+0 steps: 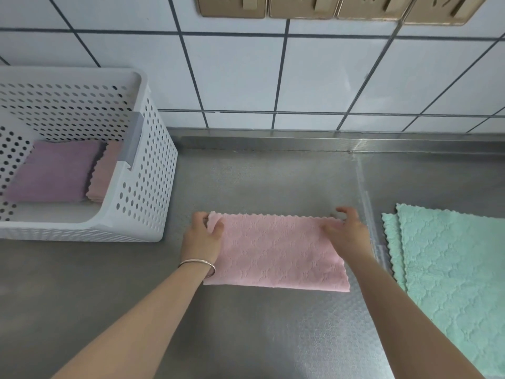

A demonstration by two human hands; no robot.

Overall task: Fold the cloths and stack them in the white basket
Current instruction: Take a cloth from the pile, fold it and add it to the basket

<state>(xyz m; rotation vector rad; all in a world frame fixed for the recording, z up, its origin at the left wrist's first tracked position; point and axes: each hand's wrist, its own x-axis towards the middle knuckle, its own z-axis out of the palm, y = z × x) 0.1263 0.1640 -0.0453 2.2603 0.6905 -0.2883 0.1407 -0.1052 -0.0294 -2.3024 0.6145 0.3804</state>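
Note:
A pink cloth point(276, 253), folded once into a long rectangle, lies on the steel counter in front of me. My left hand point(203, 236) pinches its far left corner. My right hand point(345, 231) pinches its far right corner, with the other fingers lifted. The white perforated basket point(147, 187) stands at the left. Inside it lie a folded purple cloth point(54, 170) and a folded pink cloth point(105, 170) side by side. Two green cloths point(448, 274) lie flat and overlapping at the right edge.
The steel counter point(259, 181) meets a white tiled wall point(273, 77) at the back. Tan socket plates point(328, 6) hang on the wall above. A silver bangle sits on my left wrist.

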